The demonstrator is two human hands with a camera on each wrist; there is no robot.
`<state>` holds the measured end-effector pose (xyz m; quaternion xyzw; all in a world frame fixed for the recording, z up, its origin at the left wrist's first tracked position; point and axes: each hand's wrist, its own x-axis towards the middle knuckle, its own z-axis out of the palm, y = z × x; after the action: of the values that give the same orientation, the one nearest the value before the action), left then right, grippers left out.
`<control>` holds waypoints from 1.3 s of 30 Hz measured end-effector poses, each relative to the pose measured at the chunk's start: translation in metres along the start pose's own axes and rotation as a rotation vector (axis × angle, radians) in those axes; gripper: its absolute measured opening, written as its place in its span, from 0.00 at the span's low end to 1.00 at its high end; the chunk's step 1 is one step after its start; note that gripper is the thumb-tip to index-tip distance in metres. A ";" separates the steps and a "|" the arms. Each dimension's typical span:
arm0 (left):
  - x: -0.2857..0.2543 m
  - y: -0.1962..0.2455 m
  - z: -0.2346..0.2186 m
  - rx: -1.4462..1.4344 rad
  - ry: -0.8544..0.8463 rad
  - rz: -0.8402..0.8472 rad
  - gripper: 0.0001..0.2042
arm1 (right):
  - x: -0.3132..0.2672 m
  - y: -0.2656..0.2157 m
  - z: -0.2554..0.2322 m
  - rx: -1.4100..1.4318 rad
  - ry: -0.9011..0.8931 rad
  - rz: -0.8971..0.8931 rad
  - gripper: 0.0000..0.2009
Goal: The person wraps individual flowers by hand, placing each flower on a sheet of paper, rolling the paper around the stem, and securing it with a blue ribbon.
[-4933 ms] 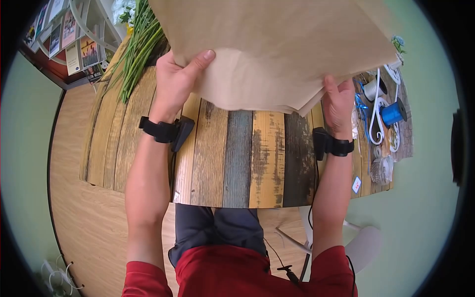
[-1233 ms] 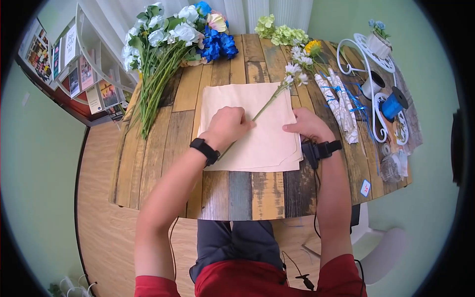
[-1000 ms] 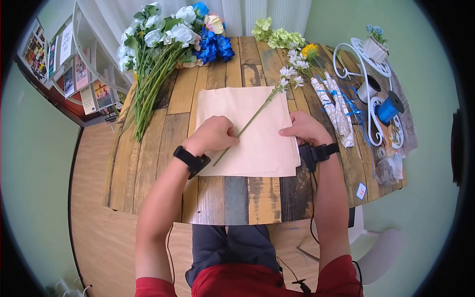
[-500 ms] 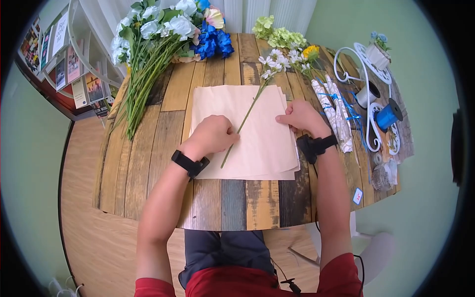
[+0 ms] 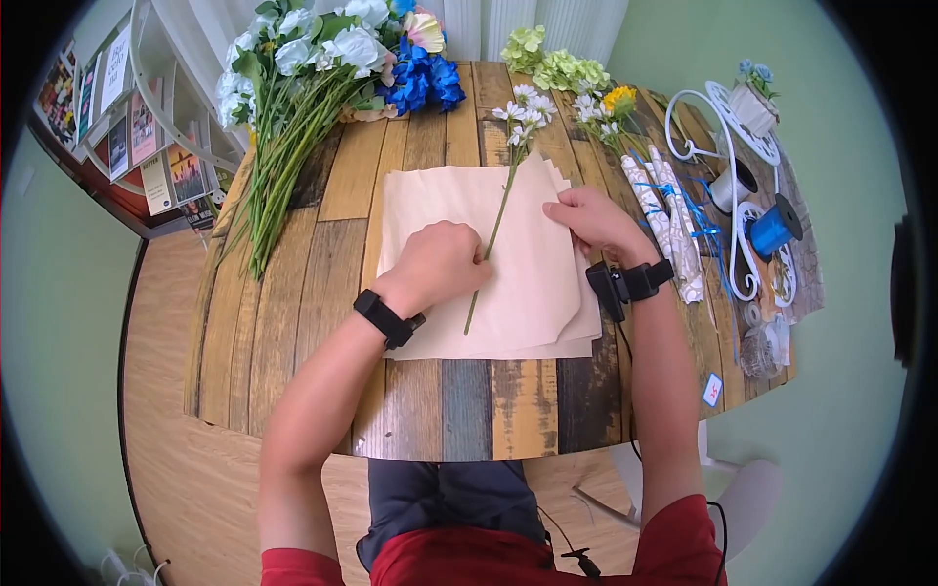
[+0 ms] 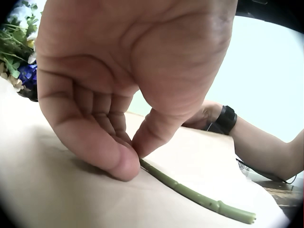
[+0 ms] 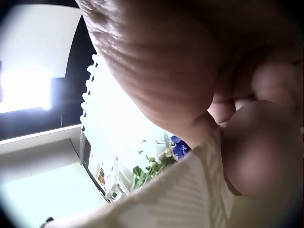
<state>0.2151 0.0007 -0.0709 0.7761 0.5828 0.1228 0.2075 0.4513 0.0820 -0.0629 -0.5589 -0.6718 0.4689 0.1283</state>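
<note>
My left hand (image 5: pixel 442 260) pinches the green stem of a white flower spray (image 5: pixel 524 113) between thumb and fingertips. The stem (image 6: pixel 199 198) slants over the brown wrapping paper (image 5: pixel 430 195), with its cut end toward me and its blossoms past the far edge. My right hand (image 5: pixel 592 221) grips the right edge of the top sheet between thumb and fingers. That edge is raised and bends inward, while more sheets lie under it. In the right wrist view the raised paper (image 7: pixel 180 194) shows between thumb and fingers.
Long-stemmed white and blue flowers (image 5: pixel 303 127) lie at the left, green hydrangeas (image 5: pixel 557 66) and a sunflower (image 5: pixel 619 100) at the back. Patterned paper rolls (image 5: pixel 666 220), a blue ribbon spool (image 5: pixel 775 227) and a white scrolled metal stand (image 5: pixel 731 215) occupy the right side.
Both hands held the paper up earlier; now it lies on the table with the flower across it. Lately the blossoms swung left, and my right hand raised the top sheet's right edge.
</note>
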 end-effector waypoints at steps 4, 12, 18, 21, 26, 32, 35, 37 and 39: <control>0.000 0.003 -0.002 0.038 -0.061 -0.002 0.10 | -0.009 -0.012 0.013 0.385 -0.027 -0.031 0.18; -0.001 0.003 -0.002 -0.857 -0.354 -0.146 0.08 | 0.015 0.013 0.007 0.926 -0.378 -0.005 0.25; 0.000 0.014 0.011 -1.025 -0.358 -0.084 0.08 | 0.007 0.001 0.025 0.690 -0.148 0.011 0.23; -0.002 0.018 0.014 -1.018 -0.373 -0.068 0.07 | 0.009 0.003 0.028 0.673 -0.153 -0.008 0.20; -0.004 0.014 0.019 -0.933 -0.406 0.001 0.05 | 0.017 0.010 0.032 0.723 -0.074 -0.078 0.16; 0.002 -0.004 -0.009 -0.854 -0.308 -0.093 0.06 | 0.017 0.010 0.026 0.764 -0.027 -0.139 0.14; 0.018 -0.047 -0.006 -0.649 0.310 -0.017 0.10 | 0.021 0.015 0.024 0.824 0.001 -0.149 0.13; 0.024 -0.069 -0.007 -0.303 0.548 -0.073 0.13 | 0.020 0.016 0.022 0.921 -0.018 -0.198 0.13; 0.020 -0.074 -0.019 0.049 0.776 -0.129 0.18 | 0.025 0.018 0.021 0.954 -0.018 -0.229 0.12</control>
<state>0.1501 0.0407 -0.0897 0.6384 0.6684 0.3798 -0.0393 0.4400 0.0923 -0.0966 -0.3563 -0.4405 0.7119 0.4150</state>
